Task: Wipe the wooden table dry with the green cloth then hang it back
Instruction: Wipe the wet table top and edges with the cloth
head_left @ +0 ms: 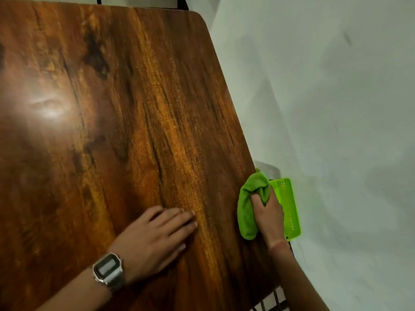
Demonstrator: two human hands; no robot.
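Observation:
The wooden table (125, 113) fills most of the view, dark brown with strong grain and a glare spot at the left. My right hand (268, 215) is shut on the bunched green cloth (249, 203) at the table's right edge, near the front. My left hand (157, 234) lies flat on the tabletop with its fingers spread, a little left of the cloth. A metal watch sits on my left wrist.
A bright green perforated plastic holder (289, 205) hangs just beyond the table's right edge, partly behind my right hand. A pale wall (336, 108) runs along the right side. Dark chair parts show past the table's far edge.

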